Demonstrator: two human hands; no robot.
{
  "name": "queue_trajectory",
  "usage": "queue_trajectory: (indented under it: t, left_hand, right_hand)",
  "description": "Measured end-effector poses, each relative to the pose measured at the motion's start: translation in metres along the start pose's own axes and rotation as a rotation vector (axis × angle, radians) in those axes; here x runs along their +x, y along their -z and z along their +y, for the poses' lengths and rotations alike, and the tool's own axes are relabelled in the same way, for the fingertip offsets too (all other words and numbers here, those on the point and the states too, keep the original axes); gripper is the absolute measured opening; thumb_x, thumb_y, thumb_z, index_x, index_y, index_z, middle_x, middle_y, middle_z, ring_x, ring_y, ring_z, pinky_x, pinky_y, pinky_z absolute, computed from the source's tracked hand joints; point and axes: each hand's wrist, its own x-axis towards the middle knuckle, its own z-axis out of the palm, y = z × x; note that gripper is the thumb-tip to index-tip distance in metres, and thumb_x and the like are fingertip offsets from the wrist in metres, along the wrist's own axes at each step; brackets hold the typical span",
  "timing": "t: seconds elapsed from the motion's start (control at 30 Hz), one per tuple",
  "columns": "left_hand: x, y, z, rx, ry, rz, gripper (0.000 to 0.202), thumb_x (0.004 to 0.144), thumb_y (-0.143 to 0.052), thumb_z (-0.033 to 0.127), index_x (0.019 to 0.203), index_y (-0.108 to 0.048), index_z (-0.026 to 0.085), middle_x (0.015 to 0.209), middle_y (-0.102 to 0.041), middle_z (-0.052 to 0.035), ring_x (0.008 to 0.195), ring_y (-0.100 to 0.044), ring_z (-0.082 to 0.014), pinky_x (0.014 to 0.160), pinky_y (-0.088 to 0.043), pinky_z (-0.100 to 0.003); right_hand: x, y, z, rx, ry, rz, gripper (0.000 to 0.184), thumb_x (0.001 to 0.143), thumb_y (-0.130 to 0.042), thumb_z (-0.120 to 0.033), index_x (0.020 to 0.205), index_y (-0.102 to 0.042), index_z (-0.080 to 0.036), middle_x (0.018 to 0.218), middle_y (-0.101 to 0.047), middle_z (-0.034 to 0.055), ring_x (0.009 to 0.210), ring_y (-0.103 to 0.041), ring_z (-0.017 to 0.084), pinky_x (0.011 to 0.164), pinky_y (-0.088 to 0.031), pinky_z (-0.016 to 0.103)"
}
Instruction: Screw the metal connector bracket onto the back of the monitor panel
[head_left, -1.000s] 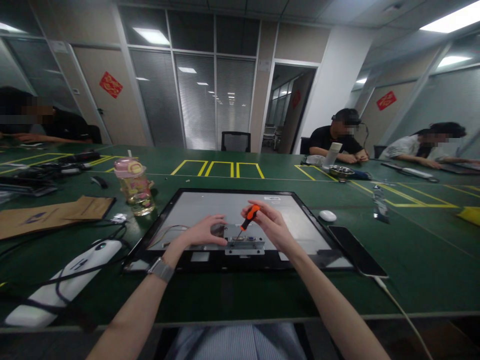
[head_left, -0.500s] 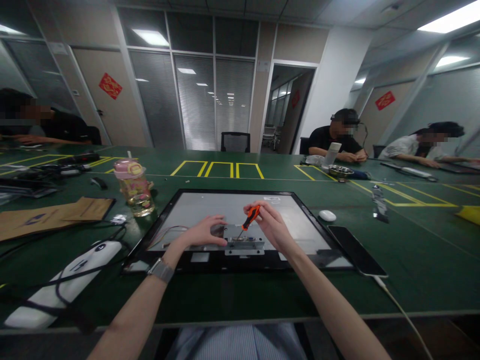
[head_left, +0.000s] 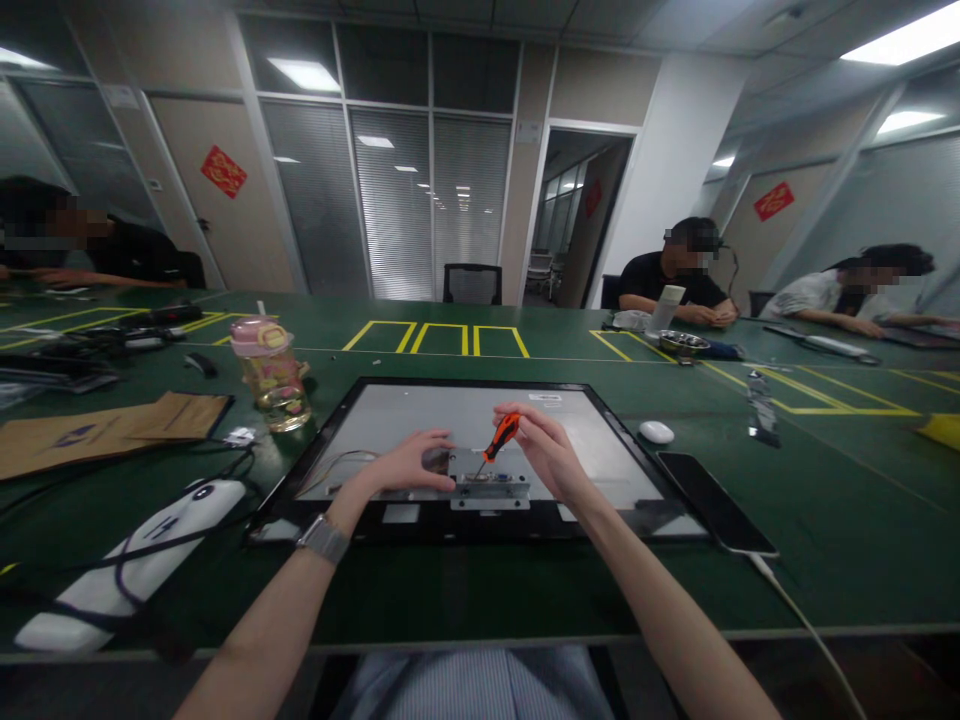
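Observation:
A flat monitor panel (head_left: 390,405) in a black frame lies back side up on the green table before me. A metal board cover (head_left: 491,488) sits on its near middle. My right hand (head_left: 546,450) is closed around an orange-and-black screwdriver (head_left: 499,438), whose tip points down at the metal cover. My left hand (head_left: 411,462) rests on the panel just left of the cover, fingers curled against its edge. A watch (head_left: 322,538) is on my left wrist.
A pink-lidded bottle (head_left: 270,373) and brown paper bag (head_left: 112,425) lie left. A white device with black cables (head_left: 127,570) sits near left. A phone (head_left: 712,490) with cable and a white mouse (head_left: 656,432) lie right. Three other people sit at the table's far sides.
My right hand shifted its fingers slightly on the screwdriver handle; the tool stays on the same spot. My left hand has not moved.

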Motion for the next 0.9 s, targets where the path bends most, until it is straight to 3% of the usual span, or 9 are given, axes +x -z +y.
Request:
queue_trajectory:
  t: [0.17,0.33,0.43,0.6,0.77,0.9]
  left_hand:
    - [0.001,0.0,-0.002,0.002,-0.005,-0.008,0.073,0.062,-0.07,0.061,0.125,-0.054,0.027,0.149,-0.033,-0.006,0.138,-0.026,-0.0288,0.113,-0.021,-0.042]
    - [-0.001,0.001,0.001,0.006,-0.001,-0.006,0.073,0.062,-0.069,0.062,0.125,-0.054,0.027,0.149,-0.033,-0.0052,0.137,-0.027,-0.0287,0.113,-0.021,-0.042]
    - [-0.001,0.002,0.003,0.008,0.005,-0.01,0.074,0.062,-0.069,0.062,0.125,-0.053,0.027,0.149,-0.032,-0.0058,0.138,-0.026,-0.0288,0.113,-0.021,-0.042]
    - [-0.001,0.001,0.002,0.007,0.008,-0.014,0.074,0.062,-0.07,0.061,0.125,-0.053,0.026,0.149,-0.032,-0.0063,0.138,-0.026,-0.0285,0.113,-0.021,-0.042]
    - [-0.002,0.001,0.002,0.007,0.007,-0.011,0.073,0.063,-0.069,0.061,0.125,-0.054,0.026,0.149,-0.032,-0.0062,0.138,-0.026,-0.0283,0.113,-0.022,-0.041]
    - [-0.001,0.001,0.003,0.012,0.006,-0.003,0.072,0.063,-0.071,0.058,0.124,-0.054,0.024,0.148,-0.033,-0.0074,0.137,-0.027,-0.0291,0.114,-0.02,-0.042]
  right_hand:
    - [-0.001,0.004,0.008,-0.064,0.052,0.041,0.014,0.079,-0.065,-0.035,0.089,-0.069,-0.026,0.097,-0.062,0.0029,0.094,-0.06,0.019,0.089,-0.046,0.036]
    - [-0.001,0.003,0.004,-0.059,0.038,0.004,0.025,0.087,-0.055,-0.033,0.11,-0.064,-0.028,0.101,-0.067,0.0041,0.099,-0.06,0.019,0.094,-0.043,0.039]
    - [-0.001,0.002,0.002,-0.124,0.078,0.005,0.022,0.088,-0.052,-0.034,0.104,-0.065,-0.026,0.103,-0.067,0.0045,0.102,-0.059,0.019,0.095,-0.042,0.038]
    - [-0.001,0.002,0.003,-0.152,0.09,0.048,0.013,0.081,-0.063,-0.031,0.092,-0.068,-0.026,0.097,-0.062,0.0021,0.09,-0.06,0.016,0.083,-0.048,0.031]
    - [-0.002,0.001,-0.001,-0.102,0.043,-0.004,0.033,0.085,-0.059,-0.03,0.118,-0.058,-0.028,0.103,-0.068,0.0039,0.1,-0.063,0.019,0.093,-0.047,0.038]
    - [-0.002,0.001,-0.003,-0.151,0.088,-0.05,0.029,0.089,-0.052,-0.033,0.116,-0.059,-0.025,0.11,-0.067,0.0062,0.107,-0.062,0.021,0.099,-0.043,0.043]
